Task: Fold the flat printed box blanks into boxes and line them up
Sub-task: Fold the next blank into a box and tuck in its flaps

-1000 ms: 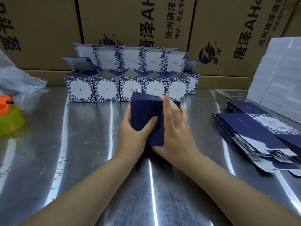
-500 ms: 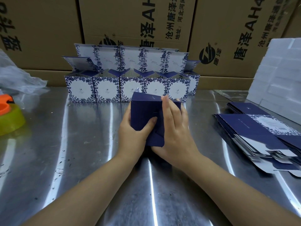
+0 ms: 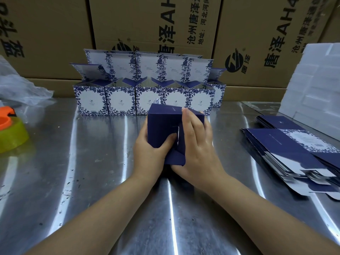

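You hold the box [image 3: 161, 126] at the middle of the table [image 3: 73, 181], tipped so that its flapped end faces you, just in front of the row [image 3: 121, 100] of finished boxes. It looks turned this way so you can see the end flaps and press them home while the table takes the weight. One dark flap juts out at the near edge, and a pale slit shows where two flaps meet, so I judge the end is not yet locked.

Your left hand [image 3: 149, 153] grips the box's left side. Its fingers wrap out of sight behind, and its thumb [image 3: 170, 139] bears down on the facing flap, likely to keep it from springing up.

Your right hand [image 3: 198, 150] lies over the right part. Its fingers [image 3: 191, 126] are close together and nearly straight, pressing flat on the card up to the far edge. Its thumb is hidden, so I cannot tell whether it pinches from below.

The row stands with lids up and fronts toward you, leaving room at either end for this one. The flat blanks [image 3: 287, 150] lie fanned at your right, within easy reach. A tape roll [image 3: 11, 137] sits far left, well apart.
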